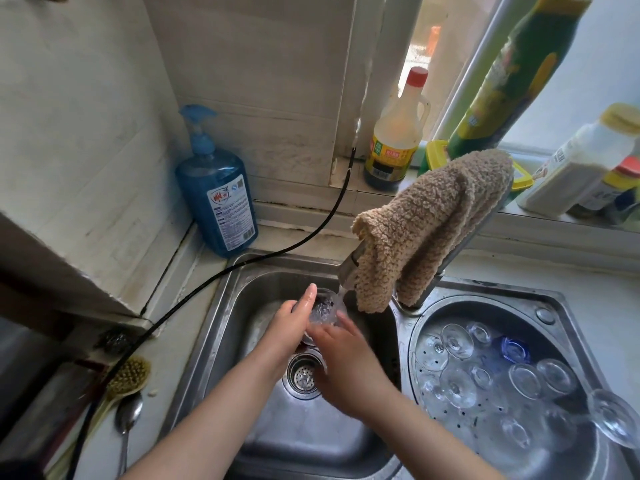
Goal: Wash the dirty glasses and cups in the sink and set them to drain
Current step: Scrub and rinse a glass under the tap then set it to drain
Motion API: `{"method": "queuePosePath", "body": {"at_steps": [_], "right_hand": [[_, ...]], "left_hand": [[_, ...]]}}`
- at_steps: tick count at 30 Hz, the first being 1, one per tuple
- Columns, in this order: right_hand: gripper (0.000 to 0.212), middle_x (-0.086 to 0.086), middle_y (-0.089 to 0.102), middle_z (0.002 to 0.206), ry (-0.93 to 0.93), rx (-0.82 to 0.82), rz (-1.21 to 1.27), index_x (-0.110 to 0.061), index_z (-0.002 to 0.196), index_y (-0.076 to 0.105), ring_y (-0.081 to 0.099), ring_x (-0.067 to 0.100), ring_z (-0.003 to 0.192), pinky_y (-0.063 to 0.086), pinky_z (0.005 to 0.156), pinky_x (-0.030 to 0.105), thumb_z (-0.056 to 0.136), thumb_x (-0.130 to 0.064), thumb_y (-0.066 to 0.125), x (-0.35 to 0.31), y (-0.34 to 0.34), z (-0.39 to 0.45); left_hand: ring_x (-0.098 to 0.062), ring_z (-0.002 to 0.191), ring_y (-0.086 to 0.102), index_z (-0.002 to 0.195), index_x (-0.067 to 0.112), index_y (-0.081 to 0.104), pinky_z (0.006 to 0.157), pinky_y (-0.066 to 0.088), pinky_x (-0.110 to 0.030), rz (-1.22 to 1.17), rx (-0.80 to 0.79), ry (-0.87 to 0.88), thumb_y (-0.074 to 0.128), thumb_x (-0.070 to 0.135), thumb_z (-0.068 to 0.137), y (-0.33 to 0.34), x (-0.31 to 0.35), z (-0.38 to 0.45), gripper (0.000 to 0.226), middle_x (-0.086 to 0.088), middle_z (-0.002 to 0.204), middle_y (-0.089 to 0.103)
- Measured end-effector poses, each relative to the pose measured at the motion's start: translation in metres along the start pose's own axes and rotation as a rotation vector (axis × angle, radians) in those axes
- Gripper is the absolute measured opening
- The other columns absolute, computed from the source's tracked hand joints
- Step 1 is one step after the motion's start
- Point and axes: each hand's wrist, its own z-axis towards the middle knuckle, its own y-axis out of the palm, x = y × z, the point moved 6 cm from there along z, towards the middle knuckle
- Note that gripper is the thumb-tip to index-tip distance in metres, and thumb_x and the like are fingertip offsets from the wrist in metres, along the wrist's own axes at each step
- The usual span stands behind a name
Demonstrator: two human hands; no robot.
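Over the sink: a person's two bare hands hold a small clear drinking glass (323,306) under the thin stream from a steel tap (349,268) draped with a tan fleecy cloth (429,223).
Where: above the back of the square stainless left basin (242,285), just behind its round drain strainer (304,375).
Left hand (294,327): grip wrapped round the glass's far wall, one finger lying along the rim.
Right hand (343,362): grip cupping the near side and base, fingertips pressed to the glass.
Draining: a cluster of clear upturned glasses (491,372), one of them blue, rests in the round right basin (554,306); one stemmed glass lies over its near right rim.
Desk: a blue pump bottle of soap (218,192) stands at the back left corner, a bristle brush (126,375) and a spoon along the left edge.
Handling, as judged: light, rigid, breakable and slick when wet; best taken round the body with a whole hand, not pinched at the thin rim, and set down mouth-first gently among the others.
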Motion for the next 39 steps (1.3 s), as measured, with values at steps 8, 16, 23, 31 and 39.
{"method": "queuePosePath", "body": {"at_steps": [8,16,23,31,39], "right_hand": [[0.050,-0.012,0.067,0.105,-0.061,-0.027,-0.265,-0.031,0.112,0.062,0.061,0.011,0.109,0.029,0.110,0.052,0.064,-0.018,0.066,0.015,-0.015,-0.013],[0.031,-0.012,0.060,0.118,0.038,-0.008,0.001,-0.030,0.117,0.060,0.050,0.010,0.118,0.016,0.116,0.047,0.087,-0.036,0.060,0.014,-0.007,-0.007],[0.010,-0.014,0.063,0.076,0.128,-0.096,0.622,-0.026,0.087,0.072,0.056,-0.004,0.070,0.044,0.071,0.014,0.083,-0.017,0.071,0.024,-0.017,-0.006],[0.048,0.022,0.058,0.099,0.640,0.003,1.449,-0.007,0.107,0.067,0.055,0.030,0.098,0.047,0.089,0.045,0.080,-0.046,0.067,0.041,0.025,-0.017],[0.048,0.023,0.066,0.114,0.981,0.186,1.917,-0.007,0.123,0.059,0.059,0.038,0.112,0.041,0.100,0.057,0.090,-0.041,0.050,0.049,0.049,-0.021]], "left_hand": [[-0.012,0.094,0.060,0.103,0.015,0.062,0.085,0.048,-0.030,0.090,-0.021,0.037,0.046,0.073,0.081,0.003,0.000,0.003,0.064,-0.001,0.102,0.066],[-0.012,0.104,0.060,0.103,0.028,0.063,0.093,0.046,-0.032,0.154,-0.146,-0.068,0.050,0.081,0.073,0.003,-0.014,-0.003,0.062,0.003,0.114,0.064],[-0.019,0.107,0.066,0.123,0.024,0.063,0.100,0.049,-0.044,-0.061,-0.404,-0.194,0.051,0.085,0.067,0.004,-0.026,-0.012,0.084,-0.005,0.119,0.068],[-0.022,0.087,0.067,0.085,0.011,0.073,0.094,0.046,-0.036,-0.348,-0.441,-0.111,0.051,0.047,0.090,0.020,-0.012,-0.022,0.043,-0.011,0.089,0.071],[-0.019,0.065,0.067,0.086,0.007,0.070,0.059,0.050,-0.025,-0.323,-0.012,-0.119,0.064,0.027,0.090,0.021,-0.015,-0.007,0.021,-0.008,0.074,0.071]]}}
